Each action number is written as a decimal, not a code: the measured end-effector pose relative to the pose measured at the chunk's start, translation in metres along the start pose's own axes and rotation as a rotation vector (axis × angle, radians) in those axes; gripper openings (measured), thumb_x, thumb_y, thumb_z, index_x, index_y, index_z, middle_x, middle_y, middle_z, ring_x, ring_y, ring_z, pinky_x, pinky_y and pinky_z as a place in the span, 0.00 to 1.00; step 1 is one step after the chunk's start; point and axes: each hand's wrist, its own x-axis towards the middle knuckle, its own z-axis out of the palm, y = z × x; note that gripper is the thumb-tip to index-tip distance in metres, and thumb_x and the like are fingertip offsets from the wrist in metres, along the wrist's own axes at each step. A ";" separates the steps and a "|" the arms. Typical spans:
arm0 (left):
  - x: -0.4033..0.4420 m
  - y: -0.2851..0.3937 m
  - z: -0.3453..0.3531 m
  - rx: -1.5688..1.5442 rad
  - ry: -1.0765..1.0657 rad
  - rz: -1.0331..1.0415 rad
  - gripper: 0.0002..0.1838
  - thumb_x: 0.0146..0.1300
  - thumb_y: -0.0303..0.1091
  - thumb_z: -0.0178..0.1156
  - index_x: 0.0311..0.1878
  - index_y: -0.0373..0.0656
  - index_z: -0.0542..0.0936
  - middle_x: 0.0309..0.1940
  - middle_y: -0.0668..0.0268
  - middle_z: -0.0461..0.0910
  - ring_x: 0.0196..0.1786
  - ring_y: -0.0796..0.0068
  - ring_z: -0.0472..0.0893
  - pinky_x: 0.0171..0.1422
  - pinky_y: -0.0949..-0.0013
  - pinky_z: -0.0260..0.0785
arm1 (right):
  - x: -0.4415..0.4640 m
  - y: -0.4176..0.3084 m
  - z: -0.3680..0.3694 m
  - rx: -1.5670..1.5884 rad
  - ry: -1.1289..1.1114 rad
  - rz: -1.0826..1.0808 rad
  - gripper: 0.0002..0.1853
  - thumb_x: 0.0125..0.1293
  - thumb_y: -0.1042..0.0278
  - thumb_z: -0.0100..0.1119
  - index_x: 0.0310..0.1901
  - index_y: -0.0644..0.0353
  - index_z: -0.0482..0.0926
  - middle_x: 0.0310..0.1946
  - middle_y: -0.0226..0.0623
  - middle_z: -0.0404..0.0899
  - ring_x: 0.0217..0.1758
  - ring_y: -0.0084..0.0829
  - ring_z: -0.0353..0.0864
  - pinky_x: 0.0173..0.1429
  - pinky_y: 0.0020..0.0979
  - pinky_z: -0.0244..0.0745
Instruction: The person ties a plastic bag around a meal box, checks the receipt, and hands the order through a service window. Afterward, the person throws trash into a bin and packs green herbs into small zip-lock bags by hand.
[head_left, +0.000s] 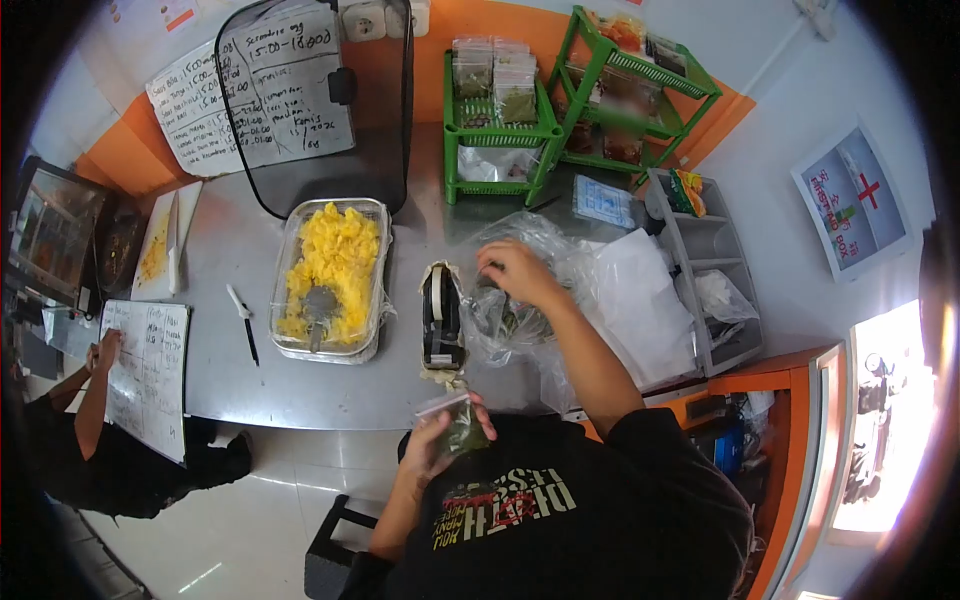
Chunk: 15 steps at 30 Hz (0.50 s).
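My left hand (428, 448) is closed around a small zip bag (462, 428) with green contents, held in front of my shirt below the table's edge. Over a crumpled clear plastic bag (490, 335) on the table, my right hand (518, 272) has its fingers curled together. Whatever is between those fingers, if anything, is too small to make out. Inside the clear plastic some dark green matter shows faintly. Between my hands stands a black tape dispenser (442, 318) with a pale roll on it.
A metal tray (284, 340) of yellow scrambled egg holds a scoop. Green racks (500, 135) with filled bags stand behind. At right are white sheets (640, 300) and a grey divided organizer (715, 270). Another person's hand (105, 350) rests on a whiteboard at left.
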 end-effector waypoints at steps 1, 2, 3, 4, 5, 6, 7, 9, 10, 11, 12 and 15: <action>0.000 -0.002 -0.005 -0.032 0.055 0.032 0.32 0.69 0.51 0.59 0.64 0.33 0.69 0.49 0.54 0.79 0.53 0.56 0.81 0.58 0.52 0.75 | -0.005 -0.006 -0.011 0.033 0.058 0.003 0.09 0.60 0.75 0.64 0.42 0.62 0.84 0.46 0.42 0.86 0.55 0.41 0.83 0.59 0.39 0.76; 0.001 0.000 -0.007 -0.057 0.076 0.059 0.32 0.69 0.52 0.59 0.64 0.33 0.69 0.49 0.54 0.79 0.53 0.56 0.81 0.59 0.52 0.75 | -0.010 -0.017 -0.025 0.110 0.090 0.051 0.08 0.61 0.74 0.65 0.43 0.63 0.84 0.43 0.42 0.86 0.51 0.39 0.84 0.55 0.37 0.77; 0.005 0.003 -0.008 -0.081 0.095 0.083 0.33 0.69 0.53 0.58 0.64 0.33 0.69 0.49 0.54 0.79 0.53 0.56 0.81 0.59 0.52 0.75 | -0.016 -0.032 -0.041 0.186 0.126 0.102 0.08 0.62 0.74 0.65 0.43 0.63 0.84 0.41 0.42 0.87 0.47 0.37 0.85 0.52 0.35 0.79; 0.008 0.005 -0.010 -0.104 0.113 0.104 0.33 0.70 0.53 0.58 0.64 0.33 0.68 0.49 0.55 0.78 0.53 0.56 0.81 0.59 0.51 0.75 | -0.022 -0.045 -0.054 0.260 0.164 0.156 0.08 0.63 0.74 0.65 0.43 0.63 0.84 0.39 0.42 0.87 0.43 0.36 0.86 0.48 0.33 0.80; 0.010 0.007 -0.012 -0.104 0.147 0.131 0.34 0.71 0.54 0.56 0.66 0.34 0.68 0.50 0.55 0.78 0.53 0.56 0.81 0.61 0.51 0.74 | -0.029 -0.054 -0.062 0.297 0.212 0.156 0.08 0.64 0.73 0.65 0.44 0.63 0.84 0.38 0.42 0.87 0.41 0.32 0.86 0.46 0.31 0.79; 0.015 0.008 -0.016 -0.099 0.150 0.143 0.33 0.71 0.54 0.55 0.66 0.35 0.67 0.51 0.55 0.78 0.54 0.56 0.81 0.61 0.51 0.74 | -0.037 -0.062 -0.069 0.331 0.261 0.153 0.08 0.64 0.73 0.66 0.44 0.64 0.83 0.37 0.41 0.87 0.39 0.29 0.86 0.43 0.29 0.79; 0.020 0.010 -0.021 -0.093 0.154 0.156 0.33 0.71 0.54 0.55 0.67 0.35 0.67 0.51 0.55 0.78 0.54 0.56 0.81 0.61 0.51 0.74 | -0.043 -0.070 -0.075 0.366 0.310 0.148 0.08 0.65 0.73 0.66 0.45 0.64 0.83 0.36 0.41 0.87 0.36 0.26 0.86 0.41 0.27 0.79; 0.026 0.018 -0.020 -0.076 0.169 0.182 0.33 0.73 0.54 0.52 0.68 0.35 0.67 0.52 0.55 0.78 0.55 0.56 0.80 0.63 0.51 0.73 | -0.054 -0.083 -0.083 0.442 0.307 0.176 0.09 0.67 0.74 0.65 0.47 0.65 0.83 0.36 0.37 0.87 0.38 0.22 0.84 0.42 0.24 0.78; 0.030 0.021 -0.020 -0.058 0.163 0.190 0.33 0.73 0.55 0.52 0.68 0.35 0.66 0.52 0.55 0.78 0.55 0.57 0.80 0.63 0.52 0.73 | -0.058 -0.090 -0.086 0.481 0.305 0.187 0.09 0.67 0.75 0.65 0.48 0.66 0.82 0.36 0.36 0.87 0.38 0.19 0.83 0.42 0.23 0.77; 0.034 0.024 -0.019 -0.039 0.160 0.199 0.34 0.74 0.55 0.52 0.69 0.35 0.66 0.52 0.55 0.79 0.56 0.57 0.80 0.63 0.52 0.73 | -0.063 -0.101 -0.087 0.614 0.265 0.200 0.09 0.68 0.75 0.64 0.48 0.66 0.82 0.36 0.34 0.86 0.38 0.19 0.83 0.42 0.23 0.77; 0.038 0.027 -0.018 -0.022 0.159 0.210 0.34 0.74 0.56 0.51 0.69 0.35 0.66 0.52 0.55 0.79 0.56 0.58 0.80 0.63 0.52 0.73 | -0.066 -0.113 -0.087 0.747 0.222 0.213 0.09 0.69 0.76 0.63 0.48 0.67 0.82 0.35 0.33 0.86 0.38 0.19 0.83 0.42 0.22 0.76; 0.045 0.034 -0.009 0.053 0.238 0.201 0.37 0.73 0.59 0.51 0.71 0.37 0.65 0.56 0.55 0.78 0.60 0.57 0.79 0.66 0.51 0.71 | -0.075 -0.130 -0.074 0.903 0.049 0.254 0.08 0.71 0.76 0.61 0.50 0.66 0.81 0.36 0.29 0.85 0.38 0.17 0.81 0.42 0.21 0.75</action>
